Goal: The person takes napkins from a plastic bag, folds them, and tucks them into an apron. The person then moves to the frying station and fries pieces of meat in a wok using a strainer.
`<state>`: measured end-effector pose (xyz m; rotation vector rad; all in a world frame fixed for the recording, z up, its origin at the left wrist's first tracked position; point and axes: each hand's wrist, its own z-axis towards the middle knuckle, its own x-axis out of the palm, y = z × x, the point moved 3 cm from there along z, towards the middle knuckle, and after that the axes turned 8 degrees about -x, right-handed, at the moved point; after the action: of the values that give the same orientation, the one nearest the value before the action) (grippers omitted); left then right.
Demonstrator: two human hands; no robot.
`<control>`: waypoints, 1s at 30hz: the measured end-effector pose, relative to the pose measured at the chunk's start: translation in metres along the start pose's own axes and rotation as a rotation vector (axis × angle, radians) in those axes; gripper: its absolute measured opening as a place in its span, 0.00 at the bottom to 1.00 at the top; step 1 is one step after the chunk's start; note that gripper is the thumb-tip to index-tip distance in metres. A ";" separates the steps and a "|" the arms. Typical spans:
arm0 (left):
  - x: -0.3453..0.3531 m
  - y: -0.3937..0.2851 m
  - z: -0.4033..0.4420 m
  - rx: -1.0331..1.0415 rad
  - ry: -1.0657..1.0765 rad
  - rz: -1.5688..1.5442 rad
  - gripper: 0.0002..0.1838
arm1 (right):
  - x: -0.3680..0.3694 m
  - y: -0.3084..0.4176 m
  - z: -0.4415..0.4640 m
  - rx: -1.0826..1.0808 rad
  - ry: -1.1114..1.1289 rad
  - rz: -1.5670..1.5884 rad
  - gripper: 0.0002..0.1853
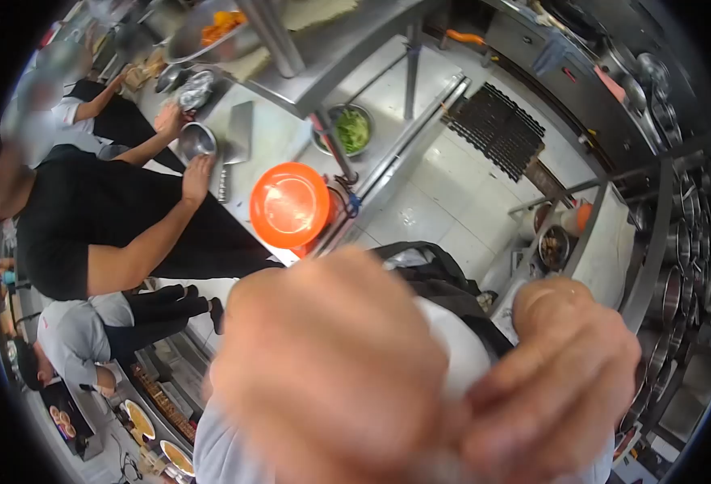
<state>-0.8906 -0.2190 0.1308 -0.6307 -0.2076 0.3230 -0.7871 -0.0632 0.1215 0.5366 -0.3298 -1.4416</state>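
Observation:
My left hand (331,363) is very close to the camera, blurred and curled like a fist. My right hand (565,379) is beside it, its fingers bent and pressed together, pointing toward the left one. The two hands meet low in the view; anything between their fingers is hidden. Behind them shows a smooth white surface (459,343) that I cannot identify. Beyond my left hand, an orange round dish (289,205) sits at the edge of the steel counter (242,173).
At the left, a co-worker in black (89,218) holds a metal bowl (196,143) near a cleaver (240,133). Another person in grey (85,335) bends below. A bowl of greens (350,131) is on the counter. A black mat (497,129) lies on the floor; shelves with pans (678,242) stand right.

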 end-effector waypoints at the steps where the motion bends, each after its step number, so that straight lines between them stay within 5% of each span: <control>1: -0.013 0.006 0.013 -0.056 0.396 0.052 0.08 | -0.004 -0.004 -0.001 0.020 0.066 -0.082 0.06; 3: -0.030 0.019 -0.021 -0.340 0.102 0.288 0.14 | -0.017 -0.027 0.002 -0.083 0.330 -0.324 0.07; 5: -0.055 0.032 -0.031 -0.584 0.025 0.354 0.32 | -0.025 -0.049 -0.005 0.159 0.394 -0.557 0.14; 8: -0.051 0.051 -0.036 -0.539 0.263 0.709 0.46 | -0.016 -0.085 -0.013 0.131 0.383 -0.574 0.13; 10: -0.037 0.064 -0.031 -0.948 0.368 0.812 0.37 | -0.009 -0.091 -0.008 0.131 0.423 -0.573 0.14; 15: -0.060 0.067 -0.044 -0.732 0.127 0.816 0.18 | -0.016 -0.100 0.000 0.016 0.273 -0.636 0.17; 17: -0.067 0.065 -0.054 -0.690 0.069 0.833 0.12 | -0.024 -0.105 -0.009 0.300 -0.017 -0.394 0.17; 18: -0.073 0.066 -0.060 -0.715 -0.023 0.834 0.09 | -0.023 -0.103 -0.011 0.277 -0.021 -0.411 0.14; 19: -0.078 0.064 -0.063 -0.738 -0.116 0.831 0.07 | -0.023 -0.100 -0.007 0.262 -0.004 -0.409 0.14; 21: -0.086 0.063 -0.068 -0.788 -0.144 0.886 0.07 | -0.019 -0.074 0.008 -0.154 0.126 -0.432 0.10; 23: -0.096 0.075 -0.082 -0.809 -0.178 0.889 0.08 | 0.003 -0.052 0.024 -0.301 0.595 0.187 0.12; 25: -0.097 0.082 -0.084 -0.818 -0.164 0.878 0.09 | 0.036 -0.042 0.030 -0.209 0.855 0.529 0.23; 30: -0.099 0.065 -0.091 -0.824 -0.260 0.834 0.09 | 0.039 -0.053 0.020 -0.126 0.719 0.597 0.26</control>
<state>-0.9718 -0.2547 0.0108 -1.4905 -0.3237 1.1579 -0.8377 -0.1072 0.1063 0.7373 0.1711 -0.6252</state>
